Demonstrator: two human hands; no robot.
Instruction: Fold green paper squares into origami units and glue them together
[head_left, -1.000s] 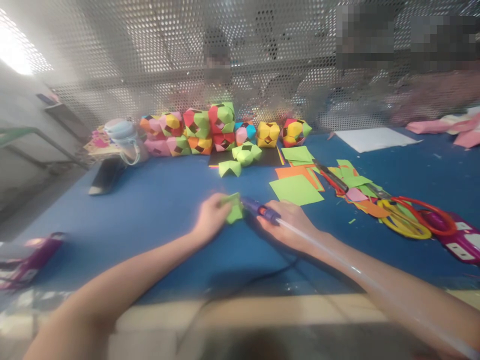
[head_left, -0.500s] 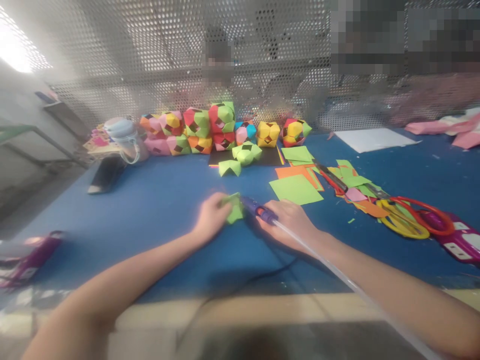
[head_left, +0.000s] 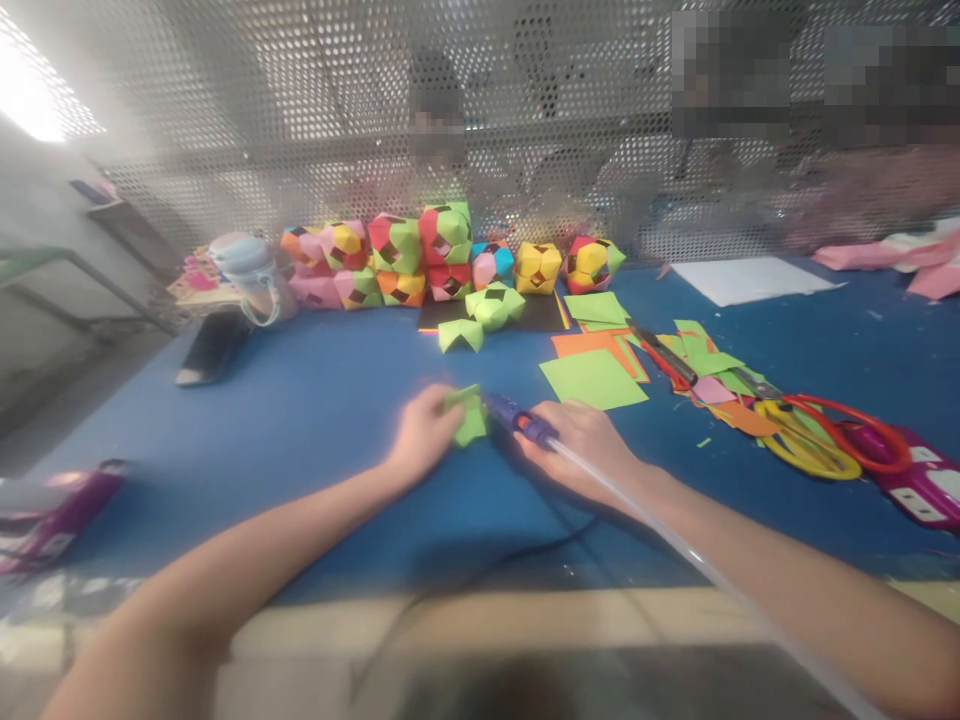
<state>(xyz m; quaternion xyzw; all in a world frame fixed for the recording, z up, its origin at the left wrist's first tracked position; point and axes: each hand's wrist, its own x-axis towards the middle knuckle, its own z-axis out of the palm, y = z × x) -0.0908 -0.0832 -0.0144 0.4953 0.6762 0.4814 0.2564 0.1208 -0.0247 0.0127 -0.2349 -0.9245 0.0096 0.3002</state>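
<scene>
Between its fingers my left hand (head_left: 422,430) pinches a folded green paper piece (head_left: 471,418), held just above the blue table. My right hand (head_left: 581,440) is wrapped round a purple glue gun (head_left: 521,420), a long clear glue stick (head_left: 675,540) running out of its back. The gun's nozzle points left, at the right edge of the green piece; blur hides whether they touch. Farther back lie two folded green paper shapes, a smaller one (head_left: 460,335) and a larger one (head_left: 495,306). A flat green sheet (head_left: 594,380) lies beyond my right hand.
Colourful folded paper balls (head_left: 395,243) stand in a row along the perforated metal panel (head_left: 337,120). Scissors with yellow handles (head_left: 806,445) lie on paper scraps at right. A dark phone (head_left: 212,345) and a cup (head_left: 247,270) stand at left; a black cord (head_left: 517,553) crosses the front.
The glue gun's nozzle has drawn very slightly to the right of the green piece. Both hands otherwise keep their places and their grips.
</scene>
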